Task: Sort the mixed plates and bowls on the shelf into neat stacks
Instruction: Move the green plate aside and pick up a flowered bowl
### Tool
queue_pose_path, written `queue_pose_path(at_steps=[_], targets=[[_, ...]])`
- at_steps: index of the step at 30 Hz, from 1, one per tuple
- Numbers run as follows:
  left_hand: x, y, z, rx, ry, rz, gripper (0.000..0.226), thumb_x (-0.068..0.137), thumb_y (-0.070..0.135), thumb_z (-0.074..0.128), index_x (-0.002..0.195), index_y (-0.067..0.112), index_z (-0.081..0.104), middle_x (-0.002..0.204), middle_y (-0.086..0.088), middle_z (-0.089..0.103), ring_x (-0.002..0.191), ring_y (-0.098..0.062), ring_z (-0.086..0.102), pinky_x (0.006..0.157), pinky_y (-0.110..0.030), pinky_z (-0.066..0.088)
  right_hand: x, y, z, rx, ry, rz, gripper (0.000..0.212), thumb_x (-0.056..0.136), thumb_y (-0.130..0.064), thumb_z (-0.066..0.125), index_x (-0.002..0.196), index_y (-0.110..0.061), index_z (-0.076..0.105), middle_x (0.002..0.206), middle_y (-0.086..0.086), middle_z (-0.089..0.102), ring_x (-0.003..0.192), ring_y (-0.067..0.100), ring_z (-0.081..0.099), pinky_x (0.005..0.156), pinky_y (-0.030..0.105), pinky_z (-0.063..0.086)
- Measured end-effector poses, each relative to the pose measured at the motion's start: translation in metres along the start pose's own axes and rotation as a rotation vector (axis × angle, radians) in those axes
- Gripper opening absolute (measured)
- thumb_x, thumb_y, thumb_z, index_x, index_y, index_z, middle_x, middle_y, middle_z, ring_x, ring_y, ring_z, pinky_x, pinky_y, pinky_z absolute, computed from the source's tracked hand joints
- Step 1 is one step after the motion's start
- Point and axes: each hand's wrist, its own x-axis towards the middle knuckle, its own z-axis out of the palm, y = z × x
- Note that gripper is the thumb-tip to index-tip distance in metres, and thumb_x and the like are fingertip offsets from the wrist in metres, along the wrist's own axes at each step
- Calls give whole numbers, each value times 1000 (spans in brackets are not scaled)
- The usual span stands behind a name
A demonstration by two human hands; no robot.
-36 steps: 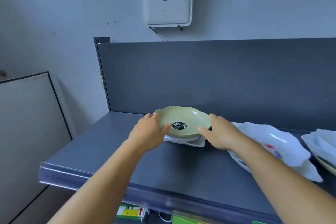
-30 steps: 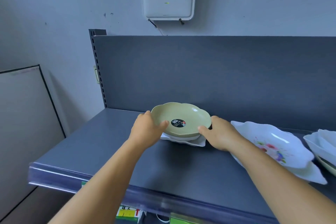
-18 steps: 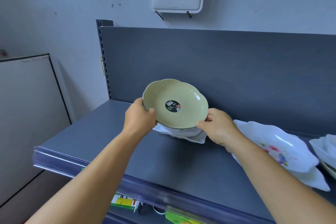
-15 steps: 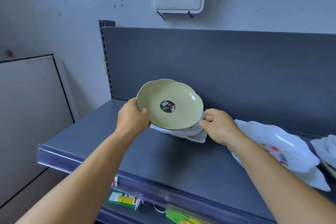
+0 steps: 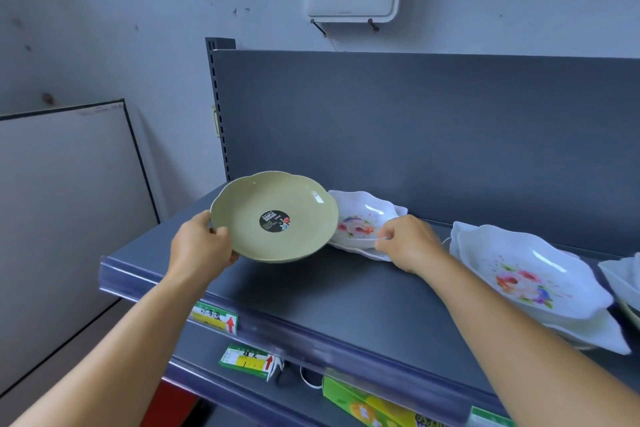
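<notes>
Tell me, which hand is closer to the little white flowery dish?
The right hand: its fingers touch the near rim of the small white floral dish. The left hand is farther left, holding the green plate by its left edge.

— What is worn on the arms?
— Nothing: both forearms are bare up to the frame edge.
— And the hands?
— The left hand point(image 5: 202, 248) and right hand point(image 5: 408, 243) are bare, without gloves.
</notes>
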Motion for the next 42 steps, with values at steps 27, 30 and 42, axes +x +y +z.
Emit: queue_pose_path(at_steps=[27,30,42], targets=[[6,-31,-15,316,51,-79,34,98,25,46,108,-7,54,119,-24,52,79,-34,52,66,-35,38,-39,-8,-6,120,350,-164,12,88,-18,58,81,-21,66,83,0,69,82,27,60,70,35,46],[0,-30,-15,357,8,-18,41,99,35,45,119,1,53,126,-16,44,97,-34,52,80,-38,42,-48,-16,-2,139,365,-184,13,89,-18,58,79,-23,66,83,-1,70,83,27,61,74,37,49],[-45,18,14,137,-233,366,33,100,38,38,90,13,57,73,-1,57,74,-28,48,61,-30,38,-88,-9,-5,250,373,-279,16,87,-15,64,77,-27,67,87,-2,67,82,18,63,73,28,48]])
